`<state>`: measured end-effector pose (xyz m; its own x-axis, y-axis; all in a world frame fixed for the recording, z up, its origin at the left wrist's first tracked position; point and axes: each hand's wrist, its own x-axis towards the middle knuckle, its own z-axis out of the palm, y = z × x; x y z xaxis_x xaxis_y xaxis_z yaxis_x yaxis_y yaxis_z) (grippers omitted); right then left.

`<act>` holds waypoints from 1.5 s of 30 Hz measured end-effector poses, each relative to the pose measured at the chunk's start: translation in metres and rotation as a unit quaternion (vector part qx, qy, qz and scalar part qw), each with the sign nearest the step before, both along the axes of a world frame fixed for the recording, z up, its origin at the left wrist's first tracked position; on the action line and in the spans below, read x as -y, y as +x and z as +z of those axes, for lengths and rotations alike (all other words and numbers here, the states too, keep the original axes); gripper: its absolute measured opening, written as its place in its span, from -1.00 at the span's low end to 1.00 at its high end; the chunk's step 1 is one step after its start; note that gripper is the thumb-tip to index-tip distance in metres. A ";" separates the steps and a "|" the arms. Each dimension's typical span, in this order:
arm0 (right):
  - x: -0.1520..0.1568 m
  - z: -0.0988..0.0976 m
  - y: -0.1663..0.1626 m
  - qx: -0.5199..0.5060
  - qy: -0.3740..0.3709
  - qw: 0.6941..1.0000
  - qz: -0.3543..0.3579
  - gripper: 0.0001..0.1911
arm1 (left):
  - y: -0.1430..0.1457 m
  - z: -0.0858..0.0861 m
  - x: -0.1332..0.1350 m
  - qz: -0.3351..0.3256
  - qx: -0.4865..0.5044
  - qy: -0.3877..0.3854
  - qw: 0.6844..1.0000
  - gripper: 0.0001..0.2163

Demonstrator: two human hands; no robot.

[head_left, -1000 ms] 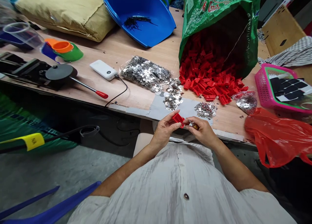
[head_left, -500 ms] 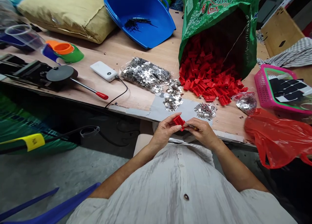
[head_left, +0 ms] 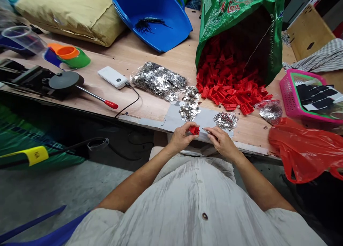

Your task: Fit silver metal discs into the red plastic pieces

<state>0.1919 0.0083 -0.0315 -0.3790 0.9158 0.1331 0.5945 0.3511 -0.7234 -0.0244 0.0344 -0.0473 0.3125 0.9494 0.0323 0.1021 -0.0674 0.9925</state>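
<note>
Between its thumb and fingers, my left hand [head_left: 182, 137] grips a small red plastic part [head_left: 194, 130], held over the front edge of the bench. Just to the right, my right hand [head_left: 221, 140] is closed on a thin pointed metal tool [head_left: 205, 130], its tip directed at the red part with a small gap between. Beyond my left hand lies a loose heap of small silver metal pieces [head_left: 189, 112] on a grey sheet [head_left: 171, 118]. A second heap of tiny metal pieces [head_left: 225, 121] sits beyond my right hand.
A green sack [head_left: 241, 21] spills many red parts [head_left: 235, 92] onto the bench. Left of it are a clear bag of metal pieces [head_left: 159, 80], a blue scoop [head_left: 168, 33], a white power bank [head_left: 112, 77] and a lever press [head_left: 66, 81]. A pink basket [head_left: 288, 92] and red bag [head_left: 308, 149] are right.
My hands have moved apart slightly, and the tool has come away from the red part. My left hand has turned the part and raised it a little.
</note>
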 end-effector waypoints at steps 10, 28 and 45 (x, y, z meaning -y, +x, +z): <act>-0.006 -0.008 -0.003 0.047 0.018 0.998 0.033 -0.75 | -0.001 0.001 -0.015 -0.036 -0.096 0.050 0.993 -0.66; 0.004 -0.005 -0.030 0.200 0.014 0.980 -0.011 -0.75 | -0.001 -0.005 -0.018 -0.051 -0.117 0.065 0.990 -0.74; 0.011 0.039 -0.017 -0.061 -0.080 0.995 0.027 -0.55 | 0.011 0.035 0.022 0.024 0.371 -0.308 0.876 -0.76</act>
<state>0.1748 -0.0024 0.0076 -0.4185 0.9075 0.0358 0.4819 0.2554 -0.8382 -0.0139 0.0119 -0.0121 0.3822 0.8697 -0.3124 -0.5980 0.4905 0.6339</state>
